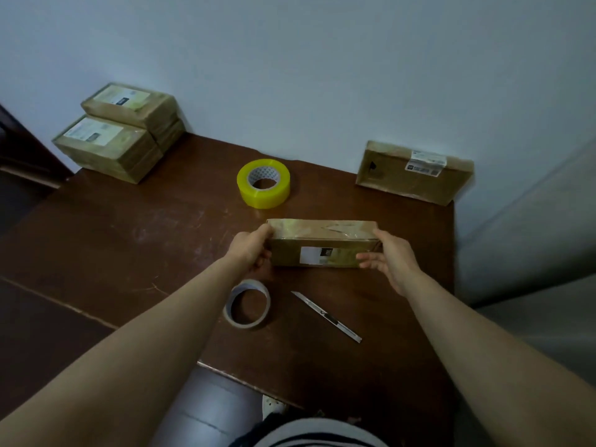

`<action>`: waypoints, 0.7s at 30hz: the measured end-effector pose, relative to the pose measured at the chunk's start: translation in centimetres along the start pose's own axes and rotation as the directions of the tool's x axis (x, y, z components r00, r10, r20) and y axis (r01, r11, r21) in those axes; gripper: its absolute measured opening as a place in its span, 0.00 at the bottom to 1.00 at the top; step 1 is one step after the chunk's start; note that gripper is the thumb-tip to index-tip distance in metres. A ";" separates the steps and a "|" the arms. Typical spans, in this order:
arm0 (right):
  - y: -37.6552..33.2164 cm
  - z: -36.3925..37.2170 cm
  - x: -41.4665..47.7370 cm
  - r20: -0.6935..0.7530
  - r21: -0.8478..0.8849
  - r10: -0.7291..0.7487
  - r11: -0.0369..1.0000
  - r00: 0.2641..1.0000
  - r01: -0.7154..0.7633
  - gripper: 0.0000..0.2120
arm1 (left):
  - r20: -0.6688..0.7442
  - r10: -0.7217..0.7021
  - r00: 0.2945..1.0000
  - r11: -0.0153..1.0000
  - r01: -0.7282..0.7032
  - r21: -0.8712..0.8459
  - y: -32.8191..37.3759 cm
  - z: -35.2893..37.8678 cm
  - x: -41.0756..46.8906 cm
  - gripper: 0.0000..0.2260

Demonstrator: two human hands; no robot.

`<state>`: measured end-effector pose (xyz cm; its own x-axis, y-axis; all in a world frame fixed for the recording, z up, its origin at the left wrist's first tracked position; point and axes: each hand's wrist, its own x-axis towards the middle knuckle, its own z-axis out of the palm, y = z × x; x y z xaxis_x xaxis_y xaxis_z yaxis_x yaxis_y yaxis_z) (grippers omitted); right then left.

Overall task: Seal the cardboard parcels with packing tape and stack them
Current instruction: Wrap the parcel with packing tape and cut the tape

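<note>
A long cardboard parcel (pixel 322 243) with a white label and shiny tape on top stands on the brown table (pixel 129 240) in the middle. My left hand (pixel 253 250) grips its left end, fingers curled over the top edge. My right hand (pixel 387 256) holds its right end, thumb on top and fingers along the front face. A thick yellow tape roll (pixel 263 183) lies flat behind the parcel. A thinner clear tape roll (pixel 247 307) lies in front of it. Taped parcels (pixel 119 130) are stacked in two piles at the far left corner.
A utility knife (pixel 325 316) with its blade out lies on the table near the front, right of the thin roll. Another parcel (pixel 414 172) leans against the wall at the far right corner. The wall runs close behind the table.
</note>
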<state>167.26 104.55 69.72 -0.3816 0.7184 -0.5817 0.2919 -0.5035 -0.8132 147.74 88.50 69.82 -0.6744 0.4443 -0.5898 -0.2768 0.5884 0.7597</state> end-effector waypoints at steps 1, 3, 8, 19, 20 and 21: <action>0.1 0.1 0.0 -0.003 -0.026 -0.007 1.000 1.000 0.007 0.19 | -0.001 0.004 1.000 1.000 -0.004 0.010 -0.5 -0.1 0.2 0.19; 0.3 0.3 0.2 -0.030 -0.190 -0.077 0.979 0.997 0.070 0.20 | -0.009 0.024 1.000 1.000 -0.024 0.019 -1.0 -0.1 0.7 0.23; 1.4 1.3 -0.5 0.216 -0.901 -0.663 0.148 0.717 0.407 0.25 | -0.033 0.021 0.999 0.998 -0.019 0.065 -0.7 0.0 1.0 0.24; 3.0 3.3 -0.9 0.525 -0.848 -0.466 -0.218 0.712 0.483 0.28 | -0.231 -0.062 0.971 0.998 0.056 -0.031 -2.8 -2.4 0.2 0.19; 3.1 3.3 -0.9 0.523 -0.849 -0.470 -0.214 0.711 0.483 0.29 | -0.254 -0.019 0.967 0.994 0.046 0.103 -3.5 -2.9 0.1 0.17; 3.2 3.4 -1.0 0.521 -0.849 -0.476 -0.200 0.709 0.489 0.29 | -0.247 0.032 0.969 0.965 0.035 0.261 -4.3 -3.4 0.1 0.15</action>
<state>165.59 100.58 67.67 -0.8660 0.4988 -0.0341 0.4994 0.8597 -0.1071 146.56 83.70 67.46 -0.8309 0.2821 -0.4796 -0.1119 0.7596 0.6407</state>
